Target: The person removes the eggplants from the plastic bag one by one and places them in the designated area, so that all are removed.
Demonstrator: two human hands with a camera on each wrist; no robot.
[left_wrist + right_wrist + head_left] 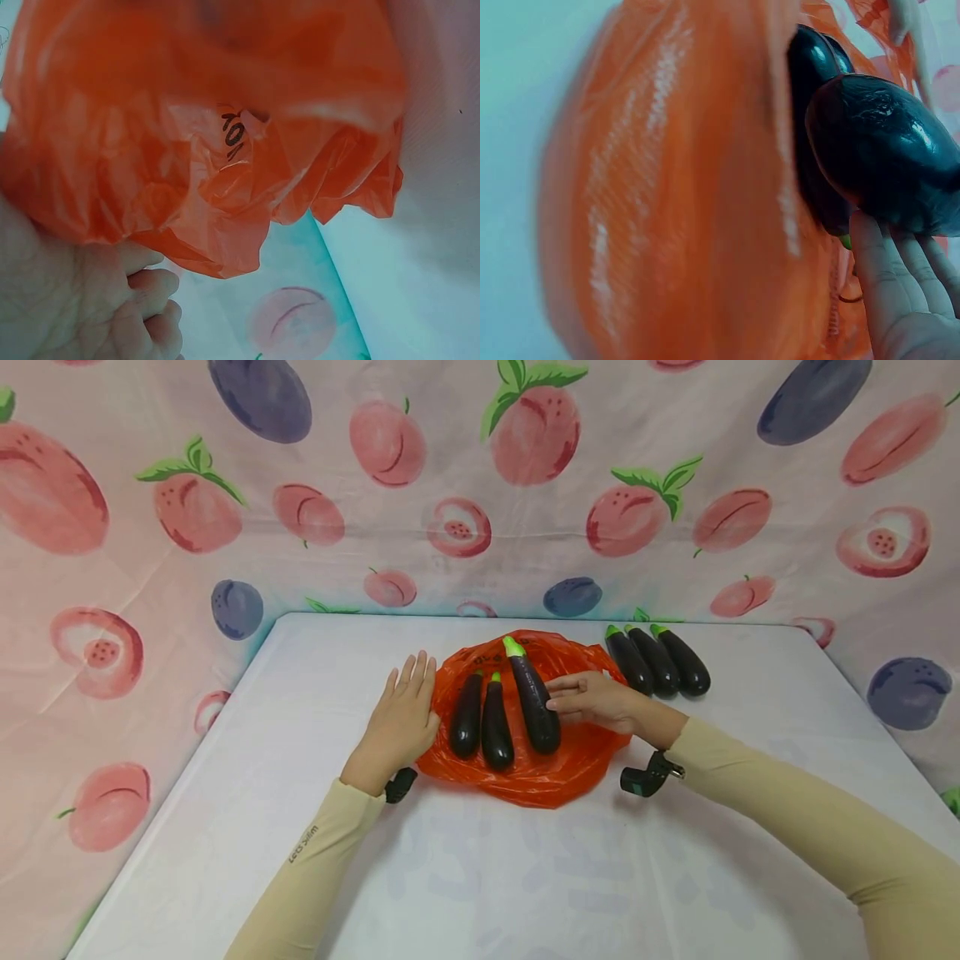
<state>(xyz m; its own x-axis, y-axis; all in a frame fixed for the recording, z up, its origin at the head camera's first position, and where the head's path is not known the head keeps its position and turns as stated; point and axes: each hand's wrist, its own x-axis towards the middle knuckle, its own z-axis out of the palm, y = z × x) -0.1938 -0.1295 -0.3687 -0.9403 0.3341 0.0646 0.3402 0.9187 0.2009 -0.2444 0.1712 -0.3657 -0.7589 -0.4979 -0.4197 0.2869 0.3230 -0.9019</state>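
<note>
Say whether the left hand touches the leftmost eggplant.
Apart: the head view shows a strip of bag between the left hand and the leftmost eggplant.

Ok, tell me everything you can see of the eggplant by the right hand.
The eggplant is long, glossy, near-black, with a green cap at the far end and a fatter, rounded near end. It slants over the red bag, right of two smaller eggplants; the right hand touches its side.
</note>
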